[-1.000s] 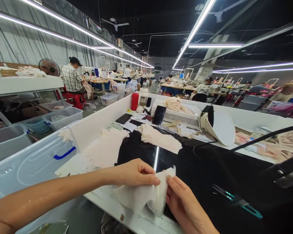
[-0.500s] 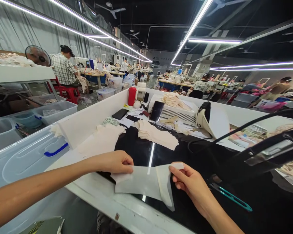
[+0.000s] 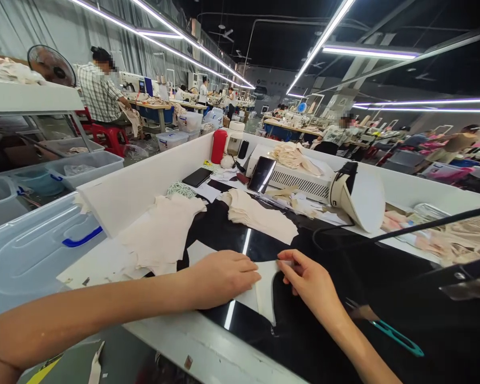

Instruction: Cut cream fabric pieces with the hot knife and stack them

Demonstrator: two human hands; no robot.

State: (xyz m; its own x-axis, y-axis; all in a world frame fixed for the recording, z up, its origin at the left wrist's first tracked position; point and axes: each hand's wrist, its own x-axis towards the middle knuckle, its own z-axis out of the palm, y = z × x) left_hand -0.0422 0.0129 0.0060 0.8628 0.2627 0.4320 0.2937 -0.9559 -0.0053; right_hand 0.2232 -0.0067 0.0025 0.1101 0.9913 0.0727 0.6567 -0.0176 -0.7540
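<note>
A thin, pale fabric piece [image 3: 267,288] lies on the glossy black work surface [image 3: 304,330], with a folded strip along its right end. My left hand [image 3: 228,277] rests flat across its middle, fingers stretched out, and covers much of it. At the top right corner, my right hand [image 3: 310,274] pinches the piece between thumb and index finger. Beyond my hands sits a stack of cream fabric pieces [image 3: 260,216]. A larger cream pile [image 3: 160,232] is to the left. Teal-handled thread snips [image 3: 398,336] lie right of my right hand.
A propped phone [image 3: 263,175], a flat phone [image 3: 197,177] and a red bottle [image 3: 219,146] stand at the back. A dark machine arm [image 3: 472,288] juts in from the right. Low white walls [image 3: 144,192] edge the table. A co-worker [image 3: 100,93] sits at far left.
My left hand has gone from pinching the piece's left part to lying flat over its middle. The fabric now lies flatter on the surface. My right hand keeps its corner. The view has shifted slightly.
</note>
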